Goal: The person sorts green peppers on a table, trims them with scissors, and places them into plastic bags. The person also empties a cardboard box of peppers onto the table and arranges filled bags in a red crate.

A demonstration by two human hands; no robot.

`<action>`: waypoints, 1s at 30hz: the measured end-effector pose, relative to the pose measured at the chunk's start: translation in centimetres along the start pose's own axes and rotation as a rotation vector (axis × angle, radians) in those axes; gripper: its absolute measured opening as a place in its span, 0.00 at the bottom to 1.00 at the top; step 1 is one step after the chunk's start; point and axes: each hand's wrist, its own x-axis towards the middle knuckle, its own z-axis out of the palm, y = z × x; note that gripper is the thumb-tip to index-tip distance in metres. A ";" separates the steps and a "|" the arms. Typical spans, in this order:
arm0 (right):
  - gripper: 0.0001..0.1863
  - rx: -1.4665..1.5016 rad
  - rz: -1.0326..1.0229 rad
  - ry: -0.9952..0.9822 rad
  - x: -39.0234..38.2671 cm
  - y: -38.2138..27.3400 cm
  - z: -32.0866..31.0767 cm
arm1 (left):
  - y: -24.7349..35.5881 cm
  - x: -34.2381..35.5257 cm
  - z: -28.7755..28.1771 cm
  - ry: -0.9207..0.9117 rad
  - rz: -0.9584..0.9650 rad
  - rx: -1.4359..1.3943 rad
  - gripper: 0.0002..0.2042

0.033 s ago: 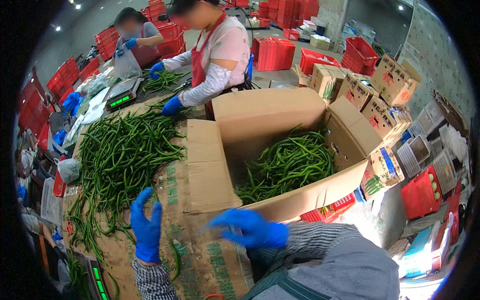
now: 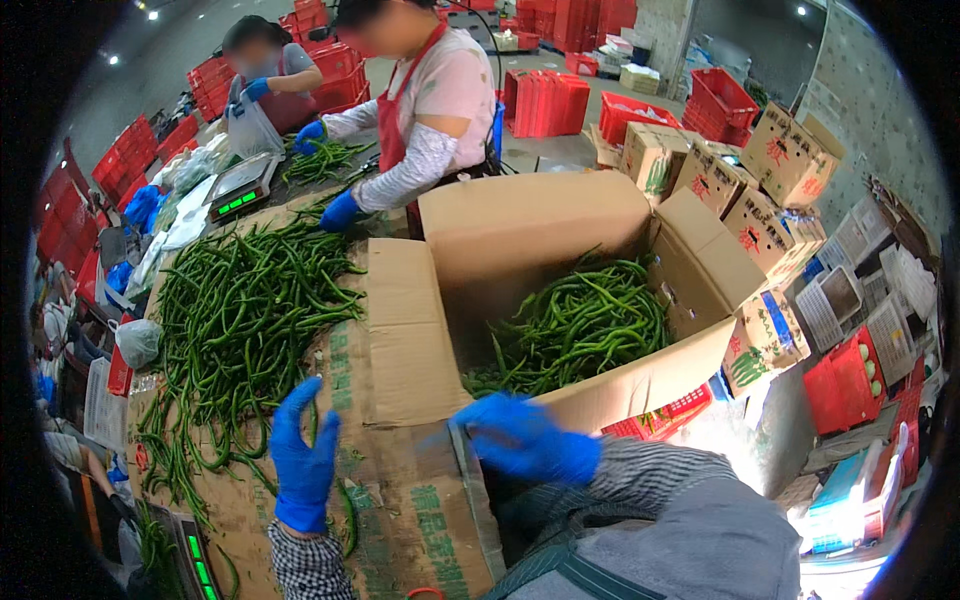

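My left hand (image 2: 305, 465), in a blue glove, is raised over the cardboard-covered table (image 2: 405, 490) with thumb and fingers apart, at the lower edge of a large pile of long green peppers (image 2: 240, 310). My right hand (image 2: 525, 440), also gloved, is blurred beside the front flap and wall of an open cardboard box (image 2: 530, 210) that holds more peppers (image 2: 580, 320); its fingers are smeared by motion. A few loose peppers lie near my left hand.
Two co-workers (image 2: 440, 90) (image 2: 290, 100) handle peppers and bags across the table. Scales (image 2: 240, 190) (image 2: 190, 555) sit along it. Stacked cartons (image 2: 780, 160), red crates (image 2: 720, 100) and a crate of pale vegetables (image 2: 840, 390) stand to the right.
My right hand has moved a little to the right and up, toward the box. My left hand has shifted slightly right. The co-worker at the back has shifted a hand slightly.
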 end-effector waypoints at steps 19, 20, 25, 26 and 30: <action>0.15 -0.610 0.420 0.766 -18.9 10.3 -27.9 | 18.6 5.2 24.6 -0.881 0.469 0.050 0.22; 0.13 -0.625 0.442 0.873 -20.6 11.3 -29.5 | 20.0 5.6 26.0 -0.895 0.468 0.017 0.21; 0.11 -0.141 0.616 1.284 -30.0 19.1 -34.3 | 25.7 7.8 35.6 -0.956 0.300 -0.191 0.23; 0.12 -0.024 0.697 1.307 -31.9 21.0 -34.1 | 26.8 8.1 38.1 -0.935 0.235 -0.235 0.24; 0.13 0.342 0.978 1.272 -38.6 29.9 -28.4 | 32.4 9.7 48.0 -1.136 -0.128 -0.185 0.27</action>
